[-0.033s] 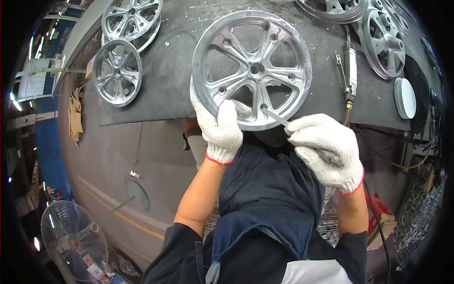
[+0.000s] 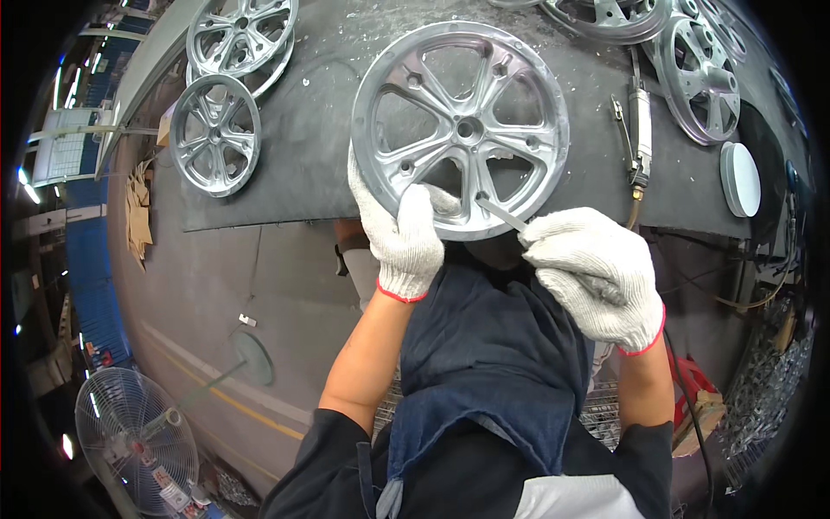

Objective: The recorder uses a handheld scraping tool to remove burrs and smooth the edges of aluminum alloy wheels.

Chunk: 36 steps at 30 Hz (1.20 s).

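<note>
A bare silver cast wheel (image 2: 469, 130) with split spokes is tilted up toward me at the near edge of the dark worktable (image 2: 303, 164). My left hand (image 2: 403, 238), in a white knit glove, grips its lower left rim, the thumb in front and other fingers passing behind. My right hand (image 2: 596, 272), gloved too, pinches a thin flat metal blade (image 2: 501, 212). The blade's tip meets the hole near the outer end of the lowest spoke. Its handle end is hidden inside my glove.
Small wheels (image 2: 215, 135) stand at the table's left, with more wheels (image 2: 702, 82) at the far right. An air tool (image 2: 640, 130) with a hose lies right of my wheel. White round discs (image 2: 741, 180) sit near the right edge. A fan (image 2: 137, 441) stands lower left.
</note>
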Each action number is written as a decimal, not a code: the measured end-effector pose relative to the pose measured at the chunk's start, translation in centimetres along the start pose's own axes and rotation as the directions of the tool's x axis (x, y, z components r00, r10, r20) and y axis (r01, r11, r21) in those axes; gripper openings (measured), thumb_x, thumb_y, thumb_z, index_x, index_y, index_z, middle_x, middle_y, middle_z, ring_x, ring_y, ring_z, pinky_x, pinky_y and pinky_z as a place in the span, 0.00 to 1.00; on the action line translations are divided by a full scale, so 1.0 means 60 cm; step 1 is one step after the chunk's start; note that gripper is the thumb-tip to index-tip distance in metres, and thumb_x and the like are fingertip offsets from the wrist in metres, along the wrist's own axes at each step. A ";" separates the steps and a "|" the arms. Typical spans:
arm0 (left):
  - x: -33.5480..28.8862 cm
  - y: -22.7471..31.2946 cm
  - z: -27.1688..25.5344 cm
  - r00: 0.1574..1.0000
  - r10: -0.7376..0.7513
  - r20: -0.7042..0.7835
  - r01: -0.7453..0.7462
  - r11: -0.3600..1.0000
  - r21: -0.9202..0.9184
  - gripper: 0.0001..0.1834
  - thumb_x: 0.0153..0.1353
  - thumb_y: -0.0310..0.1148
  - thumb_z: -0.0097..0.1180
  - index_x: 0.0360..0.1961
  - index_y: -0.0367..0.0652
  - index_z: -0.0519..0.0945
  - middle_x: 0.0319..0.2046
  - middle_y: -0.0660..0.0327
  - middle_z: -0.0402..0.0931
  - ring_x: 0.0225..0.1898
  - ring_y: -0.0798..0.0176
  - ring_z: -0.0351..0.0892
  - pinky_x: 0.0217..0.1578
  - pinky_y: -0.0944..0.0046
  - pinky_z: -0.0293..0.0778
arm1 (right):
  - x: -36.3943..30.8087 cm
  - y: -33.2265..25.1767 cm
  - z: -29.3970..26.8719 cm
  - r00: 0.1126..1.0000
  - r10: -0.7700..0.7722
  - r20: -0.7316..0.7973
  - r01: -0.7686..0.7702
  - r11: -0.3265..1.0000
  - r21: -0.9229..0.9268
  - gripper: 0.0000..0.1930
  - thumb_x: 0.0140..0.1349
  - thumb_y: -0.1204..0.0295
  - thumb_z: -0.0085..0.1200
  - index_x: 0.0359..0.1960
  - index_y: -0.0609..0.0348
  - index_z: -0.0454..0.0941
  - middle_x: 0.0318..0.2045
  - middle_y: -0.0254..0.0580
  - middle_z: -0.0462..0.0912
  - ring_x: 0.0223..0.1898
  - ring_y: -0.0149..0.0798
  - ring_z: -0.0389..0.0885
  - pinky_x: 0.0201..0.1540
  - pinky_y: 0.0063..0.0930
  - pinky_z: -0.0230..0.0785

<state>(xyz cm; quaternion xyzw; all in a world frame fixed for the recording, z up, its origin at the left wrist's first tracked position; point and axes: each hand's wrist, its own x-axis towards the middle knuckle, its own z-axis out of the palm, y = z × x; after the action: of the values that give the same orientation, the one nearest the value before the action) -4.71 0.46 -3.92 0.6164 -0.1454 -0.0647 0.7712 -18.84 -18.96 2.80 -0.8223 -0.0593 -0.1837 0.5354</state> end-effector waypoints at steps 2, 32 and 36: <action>0.003 -0.001 0.001 1.000 0.000 0.002 0.000 1.000 0.009 0.49 0.61 0.16 0.41 0.84 0.37 0.40 0.59 0.37 0.74 0.32 0.54 0.89 0.39 0.58 0.87 | 0.005 0.008 0.002 0.998 -0.063 0.023 0.065 0.995 -0.070 0.15 0.55 0.80 0.74 0.45 0.60 0.89 0.44 0.48 0.90 0.47 0.51 0.90 0.49 0.37 0.83; -0.018 -0.018 0.012 0.998 0.061 -0.029 -0.061 0.998 0.009 0.48 0.64 0.17 0.42 0.84 0.38 0.38 0.63 0.38 0.70 0.34 0.57 0.87 0.39 0.60 0.85 | -0.030 -0.038 0.077 0.772 0.511 -0.378 -0.251 0.792 0.557 0.10 0.72 0.84 0.61 0.53 0.71 0.86 0.47 0.50 0.88 0.47 0.36 0.90 0.53 0.29 0.82; -0.016 -0.022 0.006 0.995 0.072 -0.064 -0.068 0.996 0.056 0.48 0.64 0.17 0.42 0.84 0.37 0.39 0.65 0.38 0.67 0.35 0.56 0.87 0.39 0.60 0.85 | -0.029 -0.007 0.050 0.965 0.097 -0.242 -0.091 0.995 0.036 0.15 0.61 0.84 0.69 0.50 0.65 0.88 0.46 0.50 0.91 0.49 0.47 0.90 0.53 0.35 0.82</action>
<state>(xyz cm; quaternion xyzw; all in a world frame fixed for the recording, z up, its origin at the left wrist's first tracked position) -5.62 0.07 -5.26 0.6331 -0.1428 -0.0132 0.7606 -19.86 -15.89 1.46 -0.7886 0.0438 -0.2570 0.5569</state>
